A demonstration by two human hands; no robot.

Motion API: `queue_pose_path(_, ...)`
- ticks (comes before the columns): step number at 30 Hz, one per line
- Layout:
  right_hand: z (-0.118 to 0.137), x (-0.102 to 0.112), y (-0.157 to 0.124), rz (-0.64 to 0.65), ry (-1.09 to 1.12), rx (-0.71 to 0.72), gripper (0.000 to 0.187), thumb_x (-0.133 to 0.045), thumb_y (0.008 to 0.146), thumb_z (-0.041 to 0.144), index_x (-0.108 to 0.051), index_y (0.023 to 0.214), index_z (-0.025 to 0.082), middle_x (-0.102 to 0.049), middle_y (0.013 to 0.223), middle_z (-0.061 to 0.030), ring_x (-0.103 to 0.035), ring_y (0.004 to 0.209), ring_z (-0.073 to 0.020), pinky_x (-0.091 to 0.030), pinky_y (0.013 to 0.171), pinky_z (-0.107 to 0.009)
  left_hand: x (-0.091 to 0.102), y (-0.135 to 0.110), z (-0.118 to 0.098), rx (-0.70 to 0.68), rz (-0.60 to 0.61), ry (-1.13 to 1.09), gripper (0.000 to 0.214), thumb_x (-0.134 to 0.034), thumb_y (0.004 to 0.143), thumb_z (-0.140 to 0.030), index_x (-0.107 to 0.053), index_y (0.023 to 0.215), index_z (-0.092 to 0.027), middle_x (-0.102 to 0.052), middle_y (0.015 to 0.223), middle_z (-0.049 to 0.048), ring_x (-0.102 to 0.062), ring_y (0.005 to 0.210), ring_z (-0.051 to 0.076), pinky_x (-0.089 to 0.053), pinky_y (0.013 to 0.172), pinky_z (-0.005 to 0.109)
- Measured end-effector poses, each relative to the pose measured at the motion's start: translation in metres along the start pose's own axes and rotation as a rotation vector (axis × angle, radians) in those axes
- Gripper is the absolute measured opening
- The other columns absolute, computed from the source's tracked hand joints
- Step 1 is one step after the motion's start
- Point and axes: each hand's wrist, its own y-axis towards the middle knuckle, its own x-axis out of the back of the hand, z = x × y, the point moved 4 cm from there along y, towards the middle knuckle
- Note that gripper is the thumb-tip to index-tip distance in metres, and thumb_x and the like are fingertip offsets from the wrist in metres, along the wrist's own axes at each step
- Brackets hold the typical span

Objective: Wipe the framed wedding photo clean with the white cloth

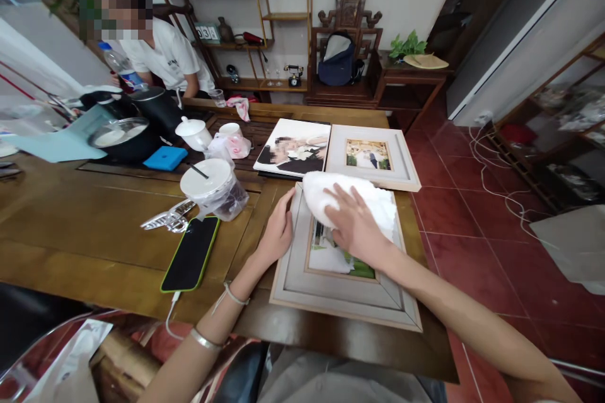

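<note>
A picture frame with a wide pale border lies flat near the table's front edge. My left hand grips its upper left side, thumb on the border and fingers along the outer edge. With fingers spread, my right hand holds a white cloth against the frame's upper part. Cloth and hand hide much of the photo inside. Just beyond lie a second pale frame with a photo and a photo panel on a dark base.
Left on the wooden table are a charging phone, keys, a lidded cup with a straw, a blue box and a black pot. Across sits a person in a white shirt. Red tiled floor lies right.
</note>
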Motion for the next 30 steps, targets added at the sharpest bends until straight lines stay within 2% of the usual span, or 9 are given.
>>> queue_pose_path(3, 0.018, -0.021, -0.012, 0.223, 0.076, 0.114, 0.034, -0.048, 0.074, 0.008, -0.059, 0.106, 0.011, -0.037, 0.146, -0.0202, -0.013, 0.143, -0.0356, -0.01, 0.111, -0.066, -0.001, -0.001, 0.005, 0.033, -0.006, -0.083, 0.047, -0.034, 0.097, -0.028, -0.03, 0.144, -0.019, -0.037, 0.148, 0.0143, -0.036, 0.137, 0.023, -0.024, 0.116, 0.047)
queue_pose_path(5, 0.026, -0.025, -0.03, 0.272, 0.147, 0.179, 0.034, -0.05, 0.07, 0.008, -0.059, 0.103, 0.012, -0.038, 0.145, -0.0179, -0.012, 0.144, -0.0319, -0.008, 0.113, -0.063, -0.001, -0.001, 0.005, 0.049, -0.007, -0.107, 0.048, -0.036, 0.097, -0.028, -0.03, 0.144, -0.019, -0.037, 0.148, 0.0143, -0.036, 0.137, 0.023, -0.025, 0.116, 0.047)
queue_pose_path(10, 0.036, -0.021, -0.08, 0.327, 0.253, 0.219, 0.031, -0.049, 0.064, 0.005, -0.061, 0.09, 0.016, -0.039, 0.147, -0.0096, -0.015, 0.145, -0.0217, -0.003, 0.119, -0.052, 0.001, -0.001, -0.001, 0.066, -0.012, -0.049, 0.044, -0.039, 0.095, -0.026, -0.038, 0.139, -0.019, -0.045, 0.143, 0.0136, -0.044, 0.132, 0.024, -0.031, 0.113, 0.046)
queue_pose_path(15, 0.038, -0.023, -0.104, 0.29, 0.187, 0.153, 0.027, -0.048, 0.063, 0.003, -0.062, 0.083, 0.015, -0.034, 0.15, -0.0101, -0.016, 0.145, -0.0224, -0.006, 0.12, -0.053, 0.006, -0.002, -0.009, 0.094, -0.072, 0.056, 0.045, -0.041, 0.093, -0.021, -0.038, 0.138, -0.017, -0.055, 0.133, 0.0148, -0.053, 0.123, 0.023, -0.04, 0.106, 0.044)
queue_pose_path(20, 0.043, -0.026, -0.109, 0.23, 0.134, 0.152, 0.008, -0.057, 0.074, 0.014, -0.062, 0.081, 0.014, -0.025, 0.153, -0.0127, -0.01, 0.145, -0.0296, -0.007, 0.118, -0.059, 0.021, -0.013, -0.028, 0.053, -0.074, 0.221, 0.029, -0.044, 0.092, -0.021, -0.06, 0.116, -0.019, -0.06, 0.126, 0.0106, -0.055, 0.119, 0.024, -0.04, 0.106, 0.044)
queue_pose_path(23, 0.044, -0.015, -0.11, 0.163, 0.107, 0.162, 0.014, -0.053, 0.086, 0.027, -0.06, 0.085, 0.015, -0.021, 0.155, -0.0122, -0.009, 0.145, -0.0321, -0.013, 0.116, -0.063, 0.039, -0.025, -0.054, 0.085, -0.114, 0.159, 0.024, -0.049, 0.091, -0.025, -0.064, 0.11, -0.023, -0.062, 0.124, 0.0056, -0.057, 0.117, 0.024, -0.042, 0.104, 0.043)
queue_pose_path(25, 0.044, 0.003, -0.111, 0.091, 0.12, 0.198, 0.019, -0.051, 0.089, 0.032, -0.06, 0.092, 0.016, -0.027, 0.153, -0.0114, -0.014, 0.144, -0.0314, -0.018, 0.115, -0.063, 0.052, -0.034, -0.081, 0.138, -0.12, 0.034, 0.022, -0.052, 0.09, -0.026, -0.067, 0.107, -0.026, -0.067, 0.114, 0.0031, -0.062, 0.108, 0.023, -0.047, 0.099, 0.04)
queue_pose_path(28, 0.044, 0.046, -0.116, -0.11, 0.226, 0.262, 0.024, -0.058, 0.087, 0.029, -0.058, 0.107, 0.017, -0.049, 0.139, -0.0107, -0.033, 0.138, -0.0273, -0.03, 0.114, -0.055, 0.07, -0.042, -0.134, 0.14, -0.173, -0.218, 0.02, -0.051, 0.091, -0.026, -0.069, 0.1, -0.029, -0.07, 0.1, 0.0026, -0.064, 0.096, 0.022, -0.053, 0.084, 0.037)
queue_pose_path(30, 0.045, 0.078, -0.127, -0.302, 0.339, 0.285, 0.026, -0.056, 0.086, 0.02, -0.056, 0.112, 0.018, -0.063, 0.122, -0.0079, -0.05, 0.126, -0.0226, -0.041, 0.11, -0.046, 0.074, -0.044, -0.17, 0.068, -0.132, -0.379, 0.019, -0.052, 0.09, -0.033, -0.07, 0.091, -0.027, -0.068, 0.088, 0.0045, -0.062, 0.091, 0.024, -0.053, 0.08, 0.04)
